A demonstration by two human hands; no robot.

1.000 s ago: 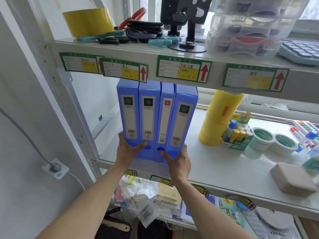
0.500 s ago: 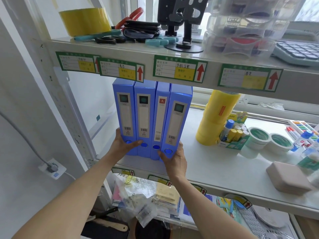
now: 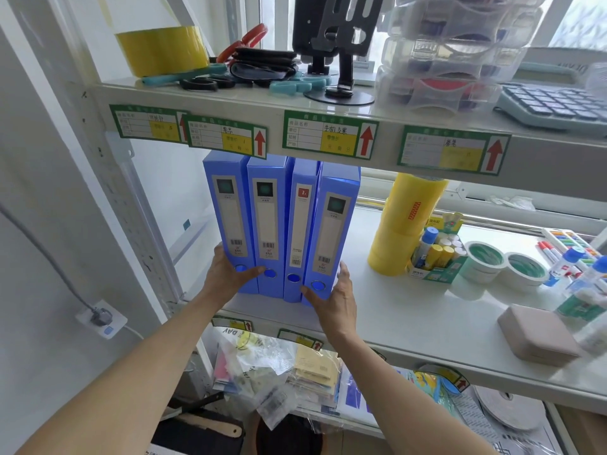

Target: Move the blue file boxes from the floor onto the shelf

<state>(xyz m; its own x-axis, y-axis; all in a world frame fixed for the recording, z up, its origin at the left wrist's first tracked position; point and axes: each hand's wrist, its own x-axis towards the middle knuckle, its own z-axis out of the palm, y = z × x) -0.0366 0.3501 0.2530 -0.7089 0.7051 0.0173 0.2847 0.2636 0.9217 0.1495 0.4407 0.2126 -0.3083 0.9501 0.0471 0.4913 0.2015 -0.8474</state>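
Observation:
Several blue file boxes stand upright side by side at the left end of the white middle shelf, spines facing me. My left hand presses against the lower left of the row, thumb across the leftmost spine. My right hand cups the bottom right corner of the rightmost box, which leans slightly against its neighbour. Together the hands squeeze the row from both sides.
A stack of yellow tape rolls stands right of the boxes, then a glue-stick box, white tape rolls and a pink case. The upper shelf hangs just above the boxes. Bagged stationery fills the shelf below.
The row of boxes has slid further back onto the shelf with both hands still on it. My right hand has shifted round to the right side of the last box.

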